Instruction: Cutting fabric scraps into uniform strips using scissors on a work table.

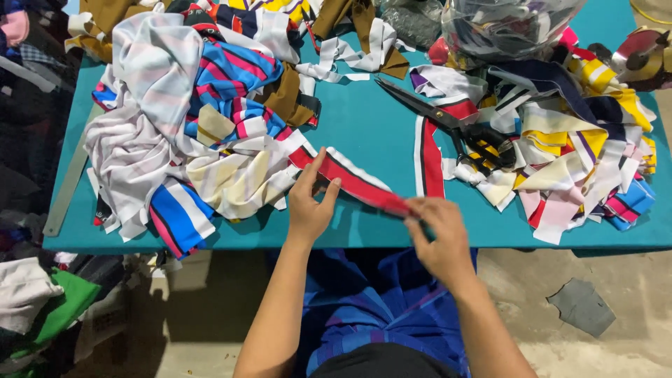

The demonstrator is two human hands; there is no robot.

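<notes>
The person stands at a teal table (pixel 364 133) with both hands on a long red strip of cloth (pixel 357 185) edged in white and a dark line. The left hand (pixel 310 205) rests on the strip near its middle, thumb up and fingers curled over the edge, pressing it to the table. The right hand (pixel 437 231) pinches the near end of the strip between thumb and fingertips, just off the front edge of the table. The strip runs slantwise from a heap of striped cloth (pixel 189 133) on the left down to that right hand.

A pair of black scissors (pixel 455 129) lies on the table beyond the hands, blades pointing away to the left, handles partly on a second pile of scraps (pixel 581 154) in yellow, navy, pink and white. Another red and white strip (pixel 428 157) lies straight beside the scissors. At the far edge sits what looks like a clear plastic bag (pixel 507 24) stuffed with cloth, though it is cut off at the top.
</notes>
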